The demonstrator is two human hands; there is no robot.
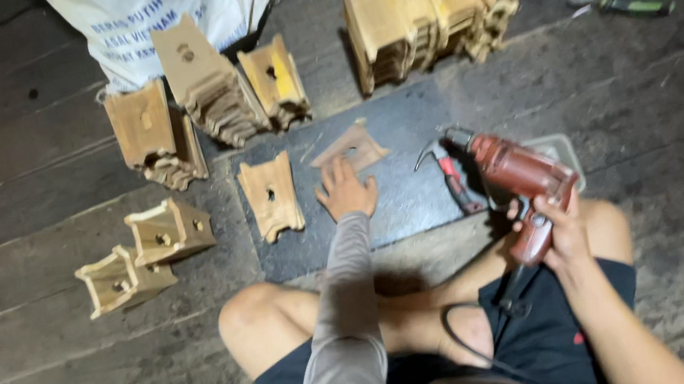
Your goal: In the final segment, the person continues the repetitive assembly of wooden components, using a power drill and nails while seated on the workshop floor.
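Seated on dark floorboards. Right hand [554, 225] clamped round the grip of a red electric drill [520, 179], bit aimed far-left. Left hand [346, 189] flat, fingers spread, on the dark mat [409, 199], fingertips touching a thin wooden panel [350, 148]. Risks, as judged: panel skidding under light pressure; bit wandering toward those spread fingers; cord (looped over the lap) snagging a knee. Claw hammer [448, 169] just beside the drill.

Left hand [345, 189] flat on dark mat [418, 197], fingertips touching thin house-shaped wooden panel [350, 148]. Right hand [557, 224] grips red electric drill [521, 184] beside claw hammer [448, 171]. Two assembled small wooden birdhouses [145, 255] lie left of mat.
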